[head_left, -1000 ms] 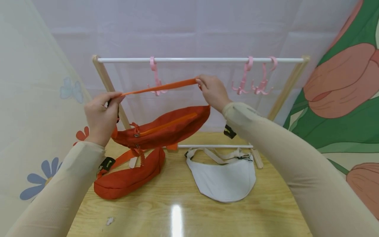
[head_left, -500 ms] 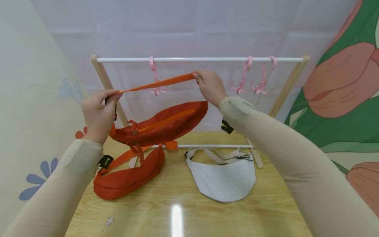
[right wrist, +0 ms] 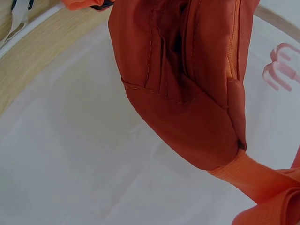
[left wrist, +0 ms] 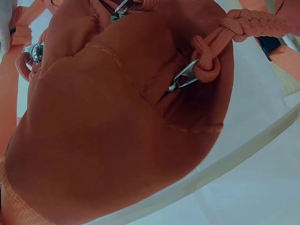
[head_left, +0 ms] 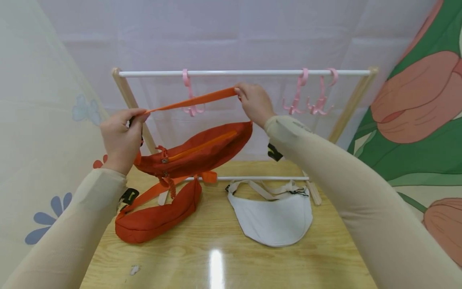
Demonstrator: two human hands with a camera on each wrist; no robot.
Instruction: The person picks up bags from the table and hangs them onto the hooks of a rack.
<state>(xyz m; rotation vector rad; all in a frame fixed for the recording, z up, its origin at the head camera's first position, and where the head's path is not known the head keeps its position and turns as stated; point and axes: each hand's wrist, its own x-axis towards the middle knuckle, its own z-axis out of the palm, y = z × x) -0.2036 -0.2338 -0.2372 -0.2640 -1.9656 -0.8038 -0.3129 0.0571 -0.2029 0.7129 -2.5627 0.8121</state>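
A red waist bag [head_left: 195, 148] hangs in the air beneath its orange strap [head_left: 195, 102], tilted with its right end higher. My left hand [head_left: 120, 136] pinches the strap's left part, a dark buckle partly hidden by the fingers. The right hand [head_left: 255, 103] grips the strap's other end, higher up and in front of the rack. Filling the left wrist view is the bag's end [left wrist: 103, 131], with a braided cord zipper pull [left wrist: 206, 61]. The opposite end [right wrist: 183, 122] shows in the right wrist view, where the strap [right wrist: 253, 178] leaves it. Behind the stretched strap is a pink hook [head_left: 191, 108].
A white rail [head_left: 249, 73] on wooden posts spans the back, with two more pink hooks [head_left: 296, 96] at its right. On the wooden table [head_left: 202, 257] lie a second red waist bag [head_left: 159, 218] at left and a white waist bag [head_left: 274, 220] at right.
Both hands have risen slightly and shifted a little left with the held bag, mostly in the first half second. The strap's right end is now higher against the hook behind it.
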